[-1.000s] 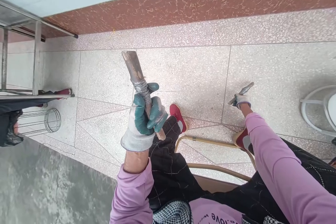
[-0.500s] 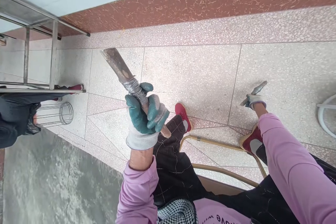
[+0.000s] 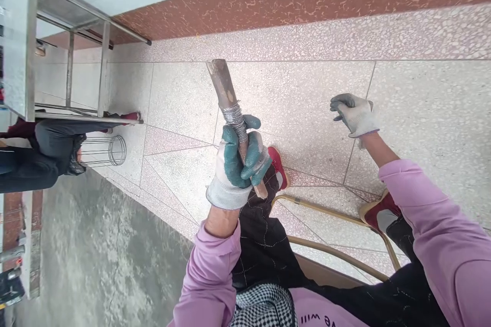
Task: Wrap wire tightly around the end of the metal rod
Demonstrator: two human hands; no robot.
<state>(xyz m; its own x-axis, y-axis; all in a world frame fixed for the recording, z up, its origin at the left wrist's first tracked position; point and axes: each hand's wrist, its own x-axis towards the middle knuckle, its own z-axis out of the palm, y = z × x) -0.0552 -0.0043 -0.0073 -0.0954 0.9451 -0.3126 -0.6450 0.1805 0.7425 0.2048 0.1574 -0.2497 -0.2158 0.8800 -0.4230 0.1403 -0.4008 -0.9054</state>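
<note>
Winding, by the look of it — left hand (image 3: 240,163) clenched round one wooden stick (image 3: 233,117), held upright above the lap, one coil of wire (image 3: 233,115) wrapped just above the glove. Right hand (image 3: 355,112) out to the side over the terrazzo floor (image 3: 299,97), fingers loosely curled; whether they pinch anything cannot be told. Next move likely calls for steady tension. Count — two gloves, one wire cage (image 3: 103,150), one steel rack (image 3: 69,51).

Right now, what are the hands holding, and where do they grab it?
The left hand grips a wire-wrapped stick by its lower end, just below the wire coil. The right hand holds nothing visible.
</note>
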